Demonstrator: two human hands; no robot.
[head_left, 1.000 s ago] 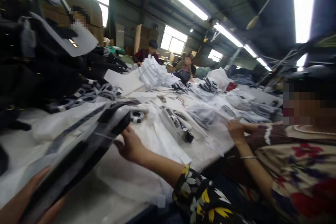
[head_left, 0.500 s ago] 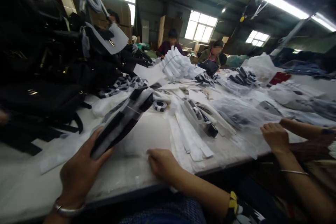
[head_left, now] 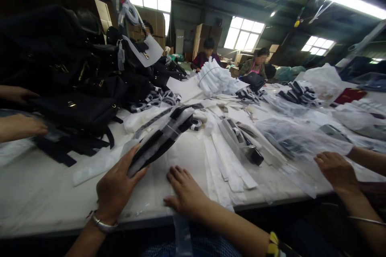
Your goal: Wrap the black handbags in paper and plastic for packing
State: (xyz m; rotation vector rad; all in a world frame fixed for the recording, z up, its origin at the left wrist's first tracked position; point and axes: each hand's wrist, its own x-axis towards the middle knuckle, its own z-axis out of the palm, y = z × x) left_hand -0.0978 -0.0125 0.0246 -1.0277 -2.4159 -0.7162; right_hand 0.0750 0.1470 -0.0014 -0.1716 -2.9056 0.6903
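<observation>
My left hand (head_left: 116, 188) is closed around one end of a folded black strap bundle (head_left: 169, 134), partly wrapped in whitish film. The bundle slants up and away over the table. To its right, my right hand (head_left: 188, 194) rests on a pale, smooth sheet (head_left: 191, 148) with the fingers spread and nothing in them. Just below that hand, a strip of clear plastic (head_left: 182, 233) hangs over the table's front edge. Long white strips (head_left: 230, 164) lie to the right, beside a grey tape dispenser (head_left: 241, 138).
Black bags (head_left: 75, 108) are heaped at the left, where another person's hands (head_left: 22, 126) reach in. At the right, a co-worker's hand (head_left: 337, 168) is at a clear plastic bag (head_left: 298, 136). A bundle of white rolls (head_left: 215, 78) stands farther back, with people behind it.
My right hand has gone from closed to open, fingers spread. The left hand still grips the strap bundle. The view has turned left, and another person's hands show more fully there.
</observation>
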